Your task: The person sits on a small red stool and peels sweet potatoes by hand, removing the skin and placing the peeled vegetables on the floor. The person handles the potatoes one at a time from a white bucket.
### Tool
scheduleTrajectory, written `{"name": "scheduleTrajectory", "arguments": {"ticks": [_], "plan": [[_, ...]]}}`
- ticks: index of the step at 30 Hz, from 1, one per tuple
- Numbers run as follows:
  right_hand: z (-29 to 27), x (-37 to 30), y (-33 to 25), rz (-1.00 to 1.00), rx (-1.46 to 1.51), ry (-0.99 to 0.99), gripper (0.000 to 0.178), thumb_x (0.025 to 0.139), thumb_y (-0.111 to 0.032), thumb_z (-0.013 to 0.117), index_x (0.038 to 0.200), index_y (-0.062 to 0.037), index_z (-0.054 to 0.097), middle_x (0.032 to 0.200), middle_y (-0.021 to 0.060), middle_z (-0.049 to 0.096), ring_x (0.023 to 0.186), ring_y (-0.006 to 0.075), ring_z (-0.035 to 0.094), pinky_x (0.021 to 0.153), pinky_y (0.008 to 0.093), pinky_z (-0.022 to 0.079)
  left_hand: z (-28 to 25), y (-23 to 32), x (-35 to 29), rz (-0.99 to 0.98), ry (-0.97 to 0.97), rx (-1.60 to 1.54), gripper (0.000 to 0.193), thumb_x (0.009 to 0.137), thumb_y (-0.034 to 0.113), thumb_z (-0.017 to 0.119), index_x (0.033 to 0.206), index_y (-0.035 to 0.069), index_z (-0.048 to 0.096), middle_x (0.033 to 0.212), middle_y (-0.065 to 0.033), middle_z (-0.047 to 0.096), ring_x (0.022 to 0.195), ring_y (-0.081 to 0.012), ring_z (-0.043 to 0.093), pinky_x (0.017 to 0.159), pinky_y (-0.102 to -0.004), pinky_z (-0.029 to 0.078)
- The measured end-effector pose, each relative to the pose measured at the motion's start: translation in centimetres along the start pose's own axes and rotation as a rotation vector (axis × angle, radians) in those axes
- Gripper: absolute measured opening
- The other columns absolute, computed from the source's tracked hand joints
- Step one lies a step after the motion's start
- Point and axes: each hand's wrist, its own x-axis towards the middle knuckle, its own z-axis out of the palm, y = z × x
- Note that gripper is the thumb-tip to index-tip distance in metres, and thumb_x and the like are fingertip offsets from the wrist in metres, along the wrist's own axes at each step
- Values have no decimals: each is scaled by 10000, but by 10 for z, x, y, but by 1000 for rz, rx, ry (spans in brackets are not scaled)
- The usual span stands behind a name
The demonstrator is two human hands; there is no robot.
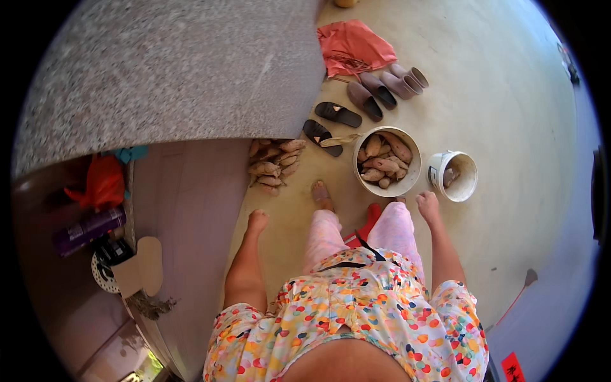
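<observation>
Tubers, bucketed, right of centre: likely firm, bruisable, best gripped mid-body; left hand, right hand curled in, apparently empty.

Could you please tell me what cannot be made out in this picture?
All in the head view:
Left hand and right hand: too small to tell whether either holds anything.
Large tub: its lower contents are hidden by the top sweet potatoes.
Small bucket: what lies inside is too small to identify.
Floor pile: any part beneath the stone counter is covered by it.
Yellow object: cut off by the top edge.
</observation>
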Motion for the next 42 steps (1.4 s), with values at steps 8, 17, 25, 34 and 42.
{"name": "scheduleTrajectory", "arguments": {"ticks": [8, 17, 25, 34, 42], "plan": [[40, -9, 27, 128, 113, 35, 278, 764, -199, 550, 884, 43, 619, 884, 250, 589, 840, 374, 564, 787, 405, 442, 28, 84, 101, 410, 51, 167, 228, 784, 164, 488, 907, 9, 601, 656, -91, 579, 532, -183, 542, 516, -324, 438], [136, 55, 97, 210, 569, 165, 225, 821, -137, 515, 923, 44, 602, 839, 216, 621, 771, 267, 624, 697, 341, 480, 267, 285, 136, 762, -131, 288, 230, 768, 179, 496, 914, 27, 588, 980, -208, 561, 939, -358, 533, 800, -412, 439], [207, 131, 87, 171, 988, 151, 186, 867, -66, 476, 988, 35, 574, 814, 65, 625, 696, 104, 587, 629, 228, 467, 333, 359, 218, 691, 236, 519, 465, 759, 278, 614, 1113, 23, 455, 1081, -218, 463, 1019, -374, 461, 849, -445, 420], [199, 198, 87, -59, 776, 277, 142, 790, -75, 542, 852, 41, 596, 624, 130, 574, 562, 131, 551, 552, 276, 447, 349, 355, 251, 764, 222, 685, 694, 666, 338, 684, 1175, -7, 362, 1024, -236, 480, 962, -370, 502, 797, -439, 452], [200, 207, 64, -150, 835, 313, 182, 792, -110, 545, 877, 41, 599, 583, 119, 573, 539, 126, 549, 528, 284, 445, 307, 343, 247, 607, -113, -176, 418, 689, 303, 624, 982, 18, 536, 766, -145, 600, 587, -239, 599, 450, -315, 468]]}}
